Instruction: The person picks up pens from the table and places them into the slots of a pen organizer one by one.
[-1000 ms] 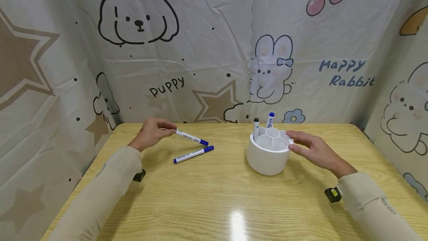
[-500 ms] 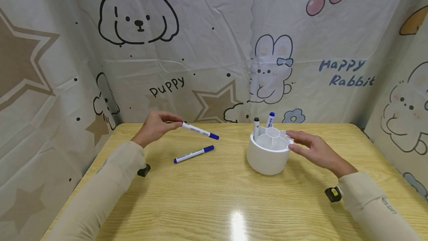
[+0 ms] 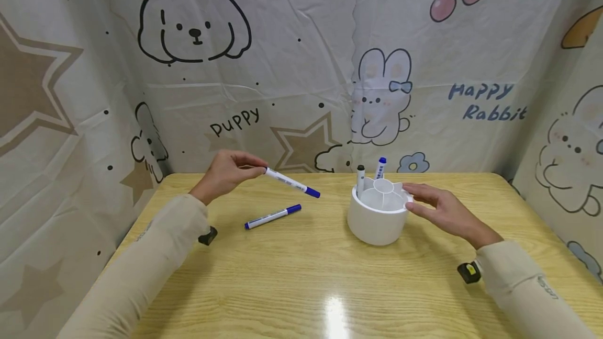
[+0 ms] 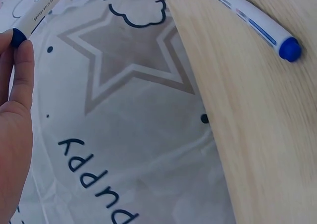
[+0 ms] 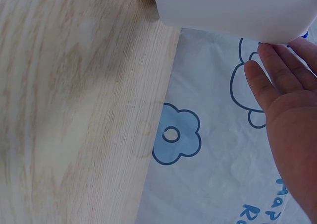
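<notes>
My left hand (image 3: pixel 231 172) pinches the end of a white marker with a blue cap (image 3: pixel 293 182), holding it above the table with the cap tilted down to the right. In the left wrist view, thumb and finger meet on the blue tail of this marker (image 4: pixel 39 13). A second blue-capped marker (image 3: pixel 273 217) lies on the table below. My right hand (image 3: pixel 440 208) rests its fairly straight fingers on the rim of a round white pen holder (image 3: pixel 378 226). Standing in the holder are a black-capped marker (image 3: pixel 360 179) and a blue-capped marker (image 3: pixel 381 168).
The wooden table (image 3: pixel 282 276) ends at a printed cloth (image 3: pixel 306 67) hanging behind it and along both sides. Inside, the holder is split by thin walls around a central ring (image 3: pixel 383 186).
My left hand has lifted its marker off the table and carried it to the right, toward the holder. The right hand stays at the rim, and the lying marker has not moved.
</notes>
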The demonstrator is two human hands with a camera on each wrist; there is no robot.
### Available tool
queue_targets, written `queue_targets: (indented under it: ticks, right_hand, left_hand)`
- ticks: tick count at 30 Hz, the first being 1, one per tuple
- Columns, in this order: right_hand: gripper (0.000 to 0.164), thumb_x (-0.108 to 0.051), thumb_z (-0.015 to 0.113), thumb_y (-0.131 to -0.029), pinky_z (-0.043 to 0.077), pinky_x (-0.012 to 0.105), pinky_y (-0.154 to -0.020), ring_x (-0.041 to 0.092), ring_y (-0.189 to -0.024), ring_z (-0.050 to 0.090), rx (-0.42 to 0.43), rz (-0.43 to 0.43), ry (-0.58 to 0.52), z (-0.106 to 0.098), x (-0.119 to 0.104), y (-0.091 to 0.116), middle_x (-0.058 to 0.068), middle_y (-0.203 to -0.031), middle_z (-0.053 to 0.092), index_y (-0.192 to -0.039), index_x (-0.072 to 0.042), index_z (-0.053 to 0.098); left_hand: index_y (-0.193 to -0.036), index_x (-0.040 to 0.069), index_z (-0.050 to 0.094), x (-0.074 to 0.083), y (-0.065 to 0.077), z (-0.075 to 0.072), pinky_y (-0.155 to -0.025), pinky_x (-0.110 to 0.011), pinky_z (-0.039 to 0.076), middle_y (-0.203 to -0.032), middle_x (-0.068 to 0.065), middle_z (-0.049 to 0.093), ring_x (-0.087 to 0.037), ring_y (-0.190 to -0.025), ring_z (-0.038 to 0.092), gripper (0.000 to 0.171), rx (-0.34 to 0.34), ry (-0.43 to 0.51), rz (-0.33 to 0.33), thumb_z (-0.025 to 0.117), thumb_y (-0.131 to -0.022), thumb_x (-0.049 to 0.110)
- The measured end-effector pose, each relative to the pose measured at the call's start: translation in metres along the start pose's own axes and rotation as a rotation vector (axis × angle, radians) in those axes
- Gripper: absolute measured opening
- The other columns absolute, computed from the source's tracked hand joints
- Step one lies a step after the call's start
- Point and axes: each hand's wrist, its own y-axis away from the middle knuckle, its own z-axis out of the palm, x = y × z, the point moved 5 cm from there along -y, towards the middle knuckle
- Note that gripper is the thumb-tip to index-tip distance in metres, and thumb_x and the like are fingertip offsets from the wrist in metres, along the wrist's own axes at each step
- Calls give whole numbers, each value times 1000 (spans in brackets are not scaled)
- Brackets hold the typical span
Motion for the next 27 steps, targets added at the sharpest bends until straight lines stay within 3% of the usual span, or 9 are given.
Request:
queue_targets:
  ticks: [19,27]
  right_hand:
    - [54,-26,63,-101,38,59,-105,47,-134,43,-4,5,0,1,-1,0,25,-152,41,-146,2,48]
    - [54,-25,63,-101,38,60,-105,47,-134,43,0,0,4,0,-1,0,24,-151,42,-146,1,48]
  left_hand:
    - [-100,-4,77,44,-15,25,-75,-36,60,-97,-13,74,-22,-83,72,13,-52,119,120,76,-87,0]
    - [-98,-3,77,62,-25,41,-73,-28,58,-96,-12,73,-22,-84,69,11,-67,144,158,77,-87,0]
